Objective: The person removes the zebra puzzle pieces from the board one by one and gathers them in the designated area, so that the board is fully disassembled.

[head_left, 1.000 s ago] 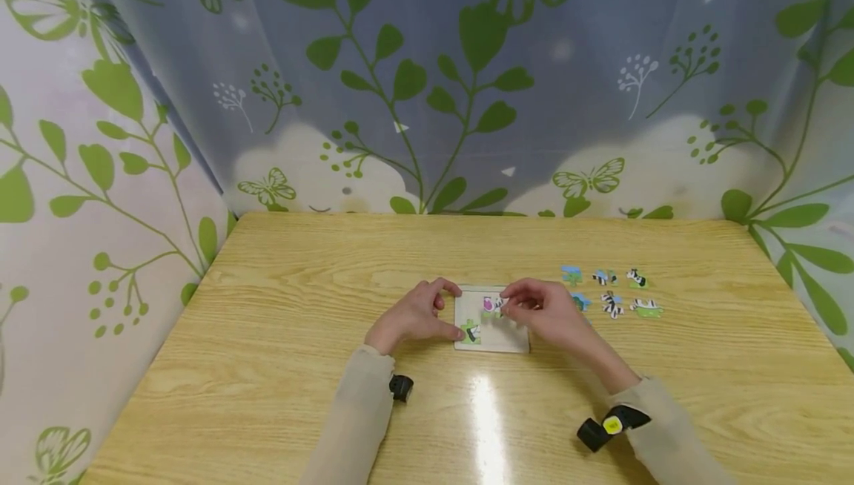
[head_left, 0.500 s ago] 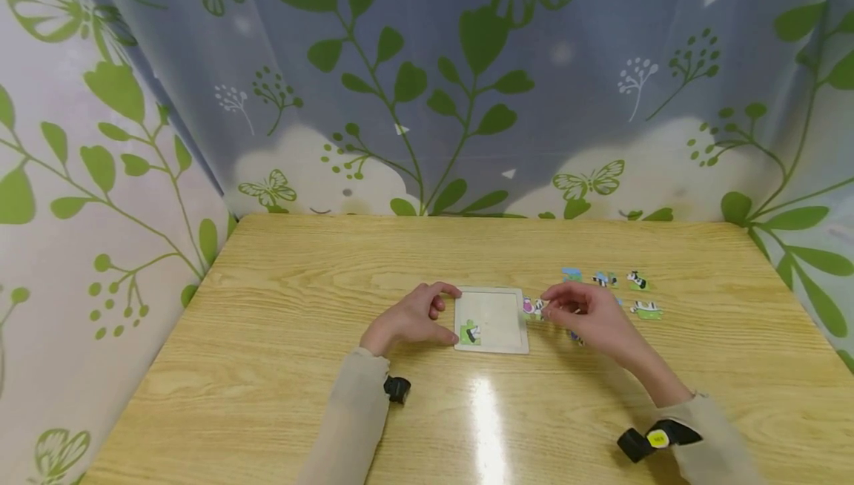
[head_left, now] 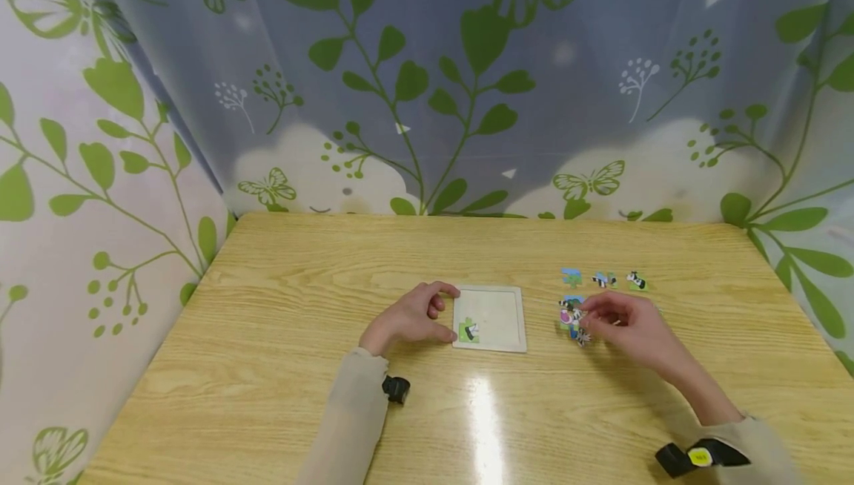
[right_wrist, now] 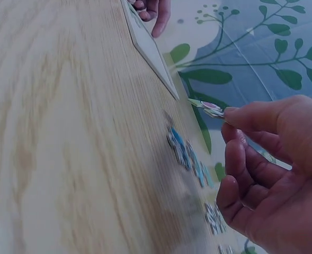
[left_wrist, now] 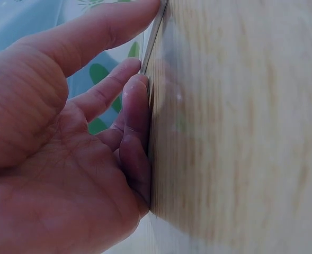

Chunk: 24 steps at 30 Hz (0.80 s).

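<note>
A shallow white puzzle tray (head_left: 500, 311) lies on the wooden table with one panda-patterned puzzle piece (head_left: 470, 331) in its lower left corner. My left hand (head_left: 416, 314) rests at the tray's left edge, with thumb and index finger spread to its two left corners. To the right of the tray, my right hand (head_left: 634, 328) pinches a puzzle piece with a pink spot (right_wrist: 207, 107) between thumb and index finger. The right wrist view shows this piece raised off the table. Under and beside it lie other pieces (right_wrist: 179, 148), partly covered in the head view.
A back row of loose puzzle pieces holds a blue and green one (head_left: 571, 276), a blue, black and white one (head_left: 604, 279) and a black and white animal one (head_left: 637, 280). A patterned curtain (head_left: 427, 84) hangs behind the table (head_left: 300, 262).
My right hand has carried the pink-spotted puzzle piece from above the tray rightward to over the loose pieces. The left hand has stayed at the tray's left edge.
</note>
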Tool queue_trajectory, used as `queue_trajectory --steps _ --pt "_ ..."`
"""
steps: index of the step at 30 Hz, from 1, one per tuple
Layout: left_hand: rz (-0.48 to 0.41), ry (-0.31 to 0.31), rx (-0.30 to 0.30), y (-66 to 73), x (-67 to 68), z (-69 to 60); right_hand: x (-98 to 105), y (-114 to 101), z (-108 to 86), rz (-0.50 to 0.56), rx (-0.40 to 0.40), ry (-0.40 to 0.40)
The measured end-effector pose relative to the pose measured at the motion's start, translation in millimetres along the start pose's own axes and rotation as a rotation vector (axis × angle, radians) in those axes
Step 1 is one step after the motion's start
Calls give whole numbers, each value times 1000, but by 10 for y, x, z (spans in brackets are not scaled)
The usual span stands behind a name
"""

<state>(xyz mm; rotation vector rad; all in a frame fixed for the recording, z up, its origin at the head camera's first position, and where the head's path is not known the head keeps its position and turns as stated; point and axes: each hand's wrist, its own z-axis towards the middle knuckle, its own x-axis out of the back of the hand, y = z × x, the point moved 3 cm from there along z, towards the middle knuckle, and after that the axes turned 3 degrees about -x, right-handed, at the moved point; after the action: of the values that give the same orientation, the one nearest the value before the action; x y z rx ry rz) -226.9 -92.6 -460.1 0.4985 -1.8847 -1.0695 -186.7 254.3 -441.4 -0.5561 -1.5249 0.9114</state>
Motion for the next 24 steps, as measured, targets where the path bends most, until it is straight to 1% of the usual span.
queue_trajectory --steps 8,11,19,24 --pt "11 6 -9 -2 3 6 175 157 -105 -60 -31 7" --pt "16 6 -8 7 2 0 229 196 -143 -86 -37 -5" --pt "19 -2 -4 24 2 -10 331 301 -198 -152 -93 -30" --pt "15 -4 -5 17 1 -9 350 353 -214 -232 -79 -4"
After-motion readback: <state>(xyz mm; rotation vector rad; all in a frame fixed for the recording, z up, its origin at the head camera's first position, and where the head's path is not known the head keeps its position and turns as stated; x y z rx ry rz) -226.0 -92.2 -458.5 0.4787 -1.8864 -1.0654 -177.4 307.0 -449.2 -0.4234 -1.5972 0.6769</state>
